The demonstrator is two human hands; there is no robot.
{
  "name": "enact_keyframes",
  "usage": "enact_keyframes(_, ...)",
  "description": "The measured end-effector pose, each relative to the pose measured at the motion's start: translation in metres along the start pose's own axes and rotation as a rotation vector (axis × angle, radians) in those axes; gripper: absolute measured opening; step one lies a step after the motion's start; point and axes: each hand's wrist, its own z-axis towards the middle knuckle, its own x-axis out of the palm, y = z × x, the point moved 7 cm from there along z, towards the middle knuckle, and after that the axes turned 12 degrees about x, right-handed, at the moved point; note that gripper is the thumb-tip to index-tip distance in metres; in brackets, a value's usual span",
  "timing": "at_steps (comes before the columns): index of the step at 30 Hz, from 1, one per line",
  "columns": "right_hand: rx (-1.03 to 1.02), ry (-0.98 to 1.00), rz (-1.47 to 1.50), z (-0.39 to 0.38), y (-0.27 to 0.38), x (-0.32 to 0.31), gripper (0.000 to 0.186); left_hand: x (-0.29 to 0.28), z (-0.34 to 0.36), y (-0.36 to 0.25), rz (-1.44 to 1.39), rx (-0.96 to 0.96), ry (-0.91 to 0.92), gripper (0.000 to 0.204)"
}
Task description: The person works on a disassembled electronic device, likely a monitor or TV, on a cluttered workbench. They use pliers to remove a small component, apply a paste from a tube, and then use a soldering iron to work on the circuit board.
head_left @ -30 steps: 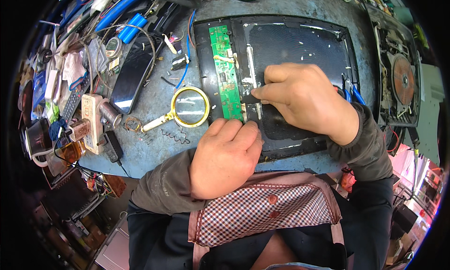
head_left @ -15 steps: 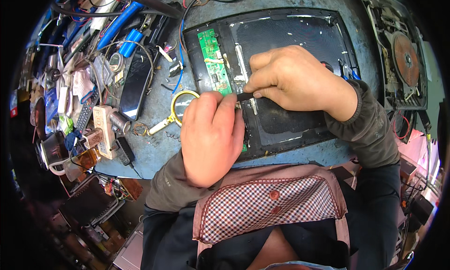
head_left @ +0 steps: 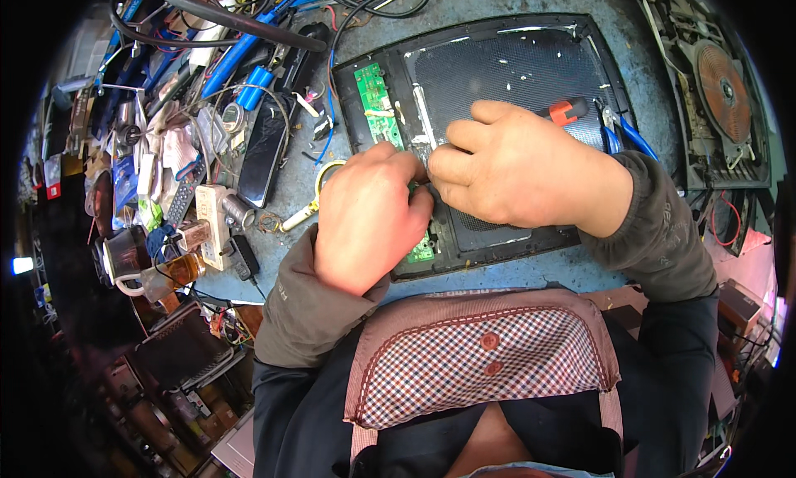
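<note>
A black panel (head_left: 514,72) with a dark mesh-like face lies on the blue bench, and a narrow green circuit board (head_left: 377,105) runs along its left side. Over the lower part of that board, my left hand (head_left: 365,217) has its fingers curled and closed. My right hand (head_left: 522,167), back upward, meets it fingertip to fingertip beside the board, its fingers bent in a pinch. Whatever sits between the two sets of fingertips is hidden by them. A magnifying glass (head_left: 300,217) with a gold rim lies partly under my left hand.
Beyond my right hand are a red-and-black tool (head_left: 565,111) and blue-handled pliers (head_left: 630,134). An opened appliance with a copper coil (head_left: 723,92) stands at right. To the left lie a dark phone-like slab (head_left: 264,155), a power strip (head_left: 214,221), cables and heaped parts.
My right fingertips have curled down and closed in against my left fingers. The black strip seen earlier between my hands is now hidden. The view has shifted slightly.
</note>
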Motion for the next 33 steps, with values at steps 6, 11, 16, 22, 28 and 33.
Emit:
enact_keyframes(6, 0.266, 0.011, 0.018, -0.009, -0.032, -0.027, 0.014, 0.007, 0.004, -0.003, 0.034, -0.006, 0.027, 0.016)
enact_keyframes(11, 0.379, 0.034, 0.16, -0.026, -0.061, -0.007, 0.017, 0.009, 0.019, -0.007, 0.143, 0.007, 0.194, 0.017)
enact_keyframes(16, 0.408, -0.051, 0.208, -0.027, -0.066, 0.005, 0.007, 0.014, 0.029, -0.005, 0.176, 0.078, 0.347, 0.016)
enact_keyframes(22, 0.398, -0.083, 0.2, -0.031, -0.064, 0.009, 0.009, 0.008, 0.03, 0.001, 0.081, 0.061, 0.423, 0.014)
enact_keyframes(28, 0.443, -0.081, 0.229, -0.033, -0.064, 0.006, 0.016, -0.004, 0.01, -0.002, -0.003, 0.124, 0.213, 0.022)
enact_keyframes(33, 0.459, -0.089, 0.224, -0.034, -0.064, 0.008, 0.016, 0.002, 0.024, -0.003, 0.049, 0.005, 0.322, 0.016)
